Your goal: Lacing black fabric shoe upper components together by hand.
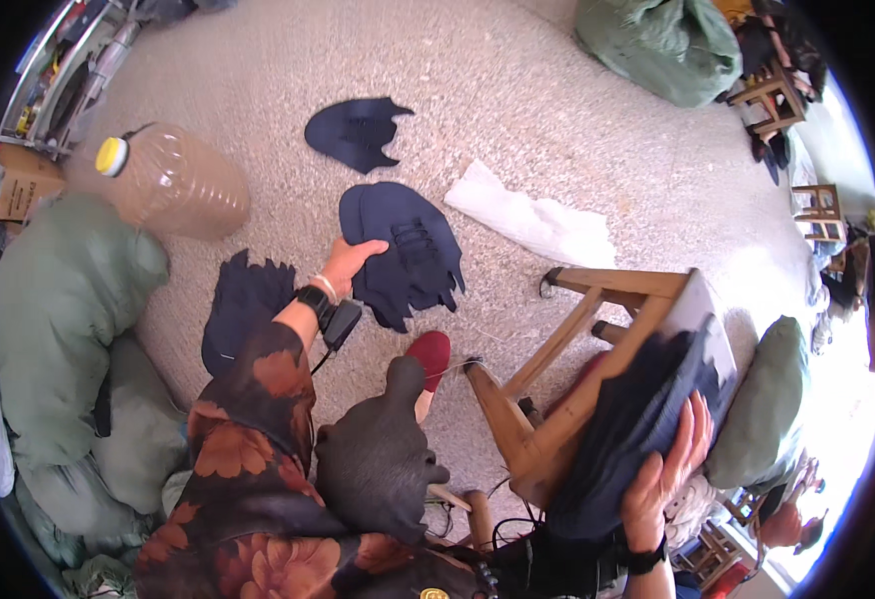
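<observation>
My left hand reaches over the floor and grips the near-left edge of a small stack of dark navy cloth pieces, thumb on top. These pieces are flat, with jagged, finger-like ends; I cannot tell what they are. My right hand lies with fingers stretched along a thick stack of similar dark pieces on a wooden stool. Over my lap and knee lies a dark grey thing with stubby lobes. Single dark bundles lie farther off and left of my wrist.
A big plastic jug with a yellow cap stands at the left, above bulging green sacks. White cloth lies on the speckled floor. Another green sack sits at the far right, and one lies beyond the stool.
</observation>
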Action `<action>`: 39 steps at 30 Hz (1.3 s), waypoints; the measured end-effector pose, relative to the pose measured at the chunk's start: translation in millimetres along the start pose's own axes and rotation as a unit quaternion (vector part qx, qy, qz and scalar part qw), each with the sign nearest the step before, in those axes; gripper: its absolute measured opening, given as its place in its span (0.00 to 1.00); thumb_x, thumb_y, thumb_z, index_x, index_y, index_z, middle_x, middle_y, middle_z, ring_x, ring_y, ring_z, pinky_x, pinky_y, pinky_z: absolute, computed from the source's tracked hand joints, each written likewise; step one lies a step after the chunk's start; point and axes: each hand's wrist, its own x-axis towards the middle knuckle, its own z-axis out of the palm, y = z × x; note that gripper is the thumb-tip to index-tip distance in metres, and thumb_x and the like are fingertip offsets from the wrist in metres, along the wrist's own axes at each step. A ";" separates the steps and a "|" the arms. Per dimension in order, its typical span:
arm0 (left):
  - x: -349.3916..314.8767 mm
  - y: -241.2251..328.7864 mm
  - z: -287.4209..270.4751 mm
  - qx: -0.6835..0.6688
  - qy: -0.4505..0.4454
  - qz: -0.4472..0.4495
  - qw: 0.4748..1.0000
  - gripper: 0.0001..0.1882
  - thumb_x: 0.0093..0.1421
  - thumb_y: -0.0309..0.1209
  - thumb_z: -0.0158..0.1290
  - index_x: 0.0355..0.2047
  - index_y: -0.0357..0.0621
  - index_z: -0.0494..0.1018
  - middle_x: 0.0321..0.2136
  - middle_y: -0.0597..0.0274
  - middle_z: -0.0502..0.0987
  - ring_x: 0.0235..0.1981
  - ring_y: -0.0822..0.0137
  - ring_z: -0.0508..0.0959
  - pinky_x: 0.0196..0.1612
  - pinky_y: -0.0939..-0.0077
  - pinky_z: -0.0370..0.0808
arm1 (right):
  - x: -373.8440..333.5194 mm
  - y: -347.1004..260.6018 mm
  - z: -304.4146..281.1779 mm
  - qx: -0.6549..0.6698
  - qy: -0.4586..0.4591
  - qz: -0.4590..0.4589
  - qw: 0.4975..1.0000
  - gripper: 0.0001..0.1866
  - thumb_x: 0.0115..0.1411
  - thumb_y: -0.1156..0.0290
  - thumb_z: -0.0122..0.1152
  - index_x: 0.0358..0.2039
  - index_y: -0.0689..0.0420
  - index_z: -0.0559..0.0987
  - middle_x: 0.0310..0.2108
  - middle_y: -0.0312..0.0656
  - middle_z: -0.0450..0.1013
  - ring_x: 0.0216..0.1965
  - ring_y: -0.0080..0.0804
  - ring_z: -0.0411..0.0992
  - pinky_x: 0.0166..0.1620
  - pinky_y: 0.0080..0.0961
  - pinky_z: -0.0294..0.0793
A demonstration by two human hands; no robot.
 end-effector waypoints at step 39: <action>-447.6 27.9 -17.5 0.260 -0.191 0.272 0.907 0.49 0.68 0.62 0.41 0.71 0.33 0.41 0.70 0.42 0.51 0.72 0.53 0.50 0.72 0.67 0.46 | -123.9 -167.7 -36.4 0.457 -0.124 -0.141 0.870 0.26 0.74 0.64 0.43 0.65 0.67 0.62 0.61 0.61 0.66 0.65 0.49 0.63 0.66 0.34 0.59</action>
